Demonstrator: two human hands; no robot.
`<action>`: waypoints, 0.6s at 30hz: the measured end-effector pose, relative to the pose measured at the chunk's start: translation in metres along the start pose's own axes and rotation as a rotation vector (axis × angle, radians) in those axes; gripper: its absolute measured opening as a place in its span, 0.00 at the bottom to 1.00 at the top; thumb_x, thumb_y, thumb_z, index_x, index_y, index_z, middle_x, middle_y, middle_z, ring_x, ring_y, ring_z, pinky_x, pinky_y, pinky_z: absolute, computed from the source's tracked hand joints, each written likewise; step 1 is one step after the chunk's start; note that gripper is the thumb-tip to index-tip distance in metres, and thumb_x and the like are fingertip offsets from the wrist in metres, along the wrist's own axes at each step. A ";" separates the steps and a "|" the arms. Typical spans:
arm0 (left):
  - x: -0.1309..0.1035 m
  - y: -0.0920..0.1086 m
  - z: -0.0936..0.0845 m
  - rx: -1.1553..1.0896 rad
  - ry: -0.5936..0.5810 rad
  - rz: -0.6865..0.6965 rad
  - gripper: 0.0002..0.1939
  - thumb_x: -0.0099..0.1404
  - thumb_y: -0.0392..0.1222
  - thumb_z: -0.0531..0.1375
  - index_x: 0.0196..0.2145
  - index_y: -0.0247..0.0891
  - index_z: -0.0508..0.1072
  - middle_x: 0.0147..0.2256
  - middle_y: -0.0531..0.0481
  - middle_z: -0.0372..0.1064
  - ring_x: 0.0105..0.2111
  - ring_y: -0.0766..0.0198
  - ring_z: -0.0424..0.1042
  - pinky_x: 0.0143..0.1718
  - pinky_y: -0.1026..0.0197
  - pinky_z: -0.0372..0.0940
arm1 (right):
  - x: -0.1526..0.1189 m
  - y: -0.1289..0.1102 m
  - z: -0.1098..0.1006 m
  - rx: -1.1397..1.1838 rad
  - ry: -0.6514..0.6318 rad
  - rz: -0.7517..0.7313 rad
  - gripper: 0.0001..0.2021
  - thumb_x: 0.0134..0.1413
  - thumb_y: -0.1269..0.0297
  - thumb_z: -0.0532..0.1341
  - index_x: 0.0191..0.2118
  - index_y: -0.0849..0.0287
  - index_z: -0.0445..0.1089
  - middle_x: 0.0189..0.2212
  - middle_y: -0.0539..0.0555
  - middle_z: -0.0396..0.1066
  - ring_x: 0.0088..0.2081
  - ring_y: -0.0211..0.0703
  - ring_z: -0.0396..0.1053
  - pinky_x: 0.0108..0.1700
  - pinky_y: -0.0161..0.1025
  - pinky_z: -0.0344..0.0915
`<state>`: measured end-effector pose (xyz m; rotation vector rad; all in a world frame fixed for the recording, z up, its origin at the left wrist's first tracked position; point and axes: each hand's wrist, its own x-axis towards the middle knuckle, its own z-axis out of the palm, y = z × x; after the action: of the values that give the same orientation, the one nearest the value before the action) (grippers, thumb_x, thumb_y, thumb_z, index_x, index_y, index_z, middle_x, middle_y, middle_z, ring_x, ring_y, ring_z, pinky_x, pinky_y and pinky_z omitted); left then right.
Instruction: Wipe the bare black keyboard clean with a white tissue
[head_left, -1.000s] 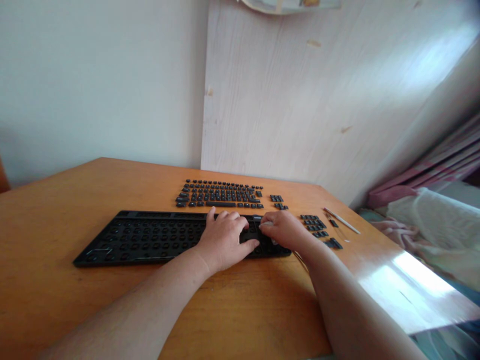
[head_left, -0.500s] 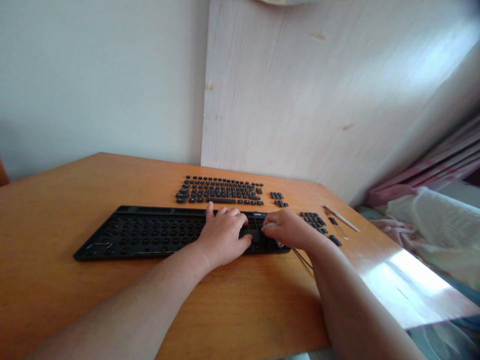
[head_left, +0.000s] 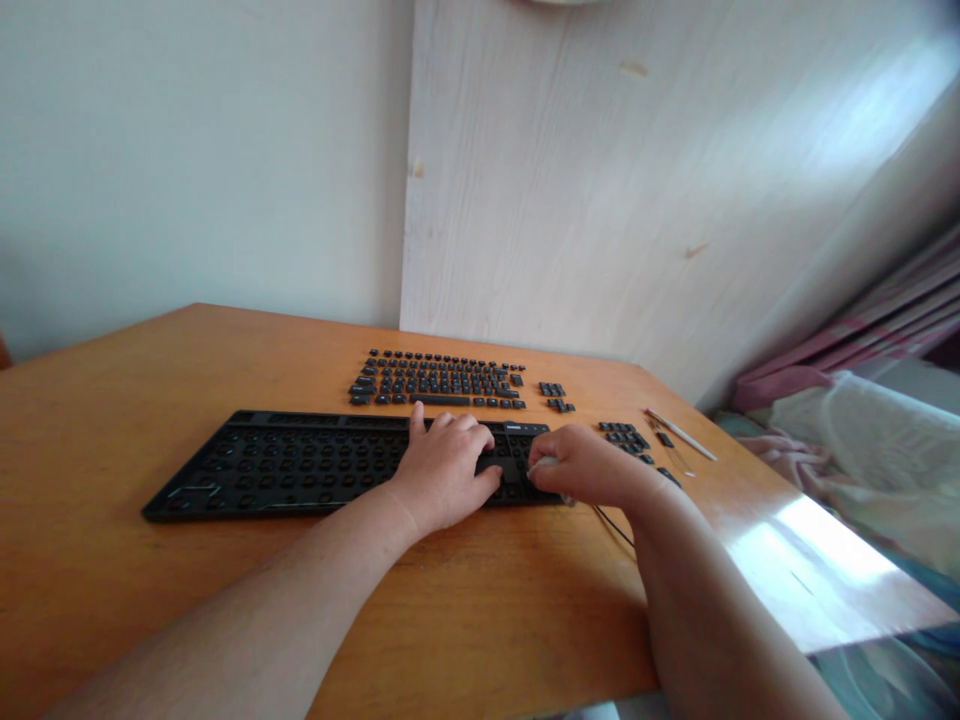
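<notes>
A black keyboard (head_left: 300,464) with its keycaps off lies across the wooden table. My left hand (head_left: 444,470) rests on it right of the middle, fingers spread and thumb apart. Over the keyboard's right end, my right hand (head_left: 576,464) is closed on a small white cloth or tissue (head_left: 546,463), which shows between the fingers and touches the keys area. Most of the white piece is hidden by the hand. Behind the keyboard, loose black keycaps (head_left: 442,383) lie in rows.
More keycaps (head_left: 622,436) lie right of the keyboard, beside a thin white stick-like tool (head_left: 681,434). A black cable (head_left: 616,526) runs from under my right hand. The table (head_left: 450,610) meets a wall behind; fabric (head_left: 862,440) is heaped beyond its right edge.
My right hand has shifted slightly down the keyboard's right end with the white cloth. My left hand has stayed almost in place.
</notes>
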<state>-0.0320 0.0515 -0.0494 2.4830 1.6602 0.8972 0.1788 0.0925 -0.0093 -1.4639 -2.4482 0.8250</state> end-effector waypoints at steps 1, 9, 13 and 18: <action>0.000 0.000 0.000 0.000 -0.001 0.002 0.11 0.59 0.49 0.61 0.37 0.43 0.73 0.40 0.48 0.70 0.45 0.49 0.66 0.61 0.29 0.30 | -0.002 -0.001 0.000 -0.001 -0.017 0.005 0.05 0.43 0.70 0.59 0.25 0.58 0.74 0.15 0.49 0.68 0.17 0.37 0.64 0.19 0.32 0.55; 0.000 0.000 -0.002 0.015 -0.014 0.000 0.11 0.59 0.50 0.61 0.38 0.43 0.73 0.41 0.48 0.71 0.45 0.50 0.66 0.62 0.30 0.31 | -0.001 0.006 -0.010 0.042 0.137 0.033 0.05 0.46 0.65 0.60 0.27 0.59 0.73 0.18 0.50 0.69 0.21 0.39 0.66 0.22 0.33 0.58; 0.000 -0.001 -0.001 0.030 -0.015 0.008 0.11 0.60 0.49 0.60 0.38 0.43 0.73 0.40 0.47 0.71 0.46 0.49 0.66 0.61 0.29 0.33 | 0.010 0.022 -0.011 0.036 0.381 0.061 0.09 0.49 0.61 0.59 0.30 0.60 0.73 0.21 0.51 0.70 0.25 0.39 0.67 0.26 0.33 0.58; 0.000 0.000 -0.001 0.063 -0.028 0.002 0.12 0.61 0.50 0.59 0.39 0.43 0.73 0.41 0.48 0.71 0.47 0.50 0.66 0.61 0.28 0.34 | 0.022 0.029 -0.004 -0.052 0.385 0.093 0.09 0.50 0.60 0.59 0.31 0.59 0.73 0.22 0.51 0.71 0.25 0.38 0.67 0.27 0.33 0.56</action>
<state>-0.0328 0.0515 -0.0483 2.5255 1.7040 0.8181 0.1912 0.1229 -0.0248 -1.5920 -2.1431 0.4437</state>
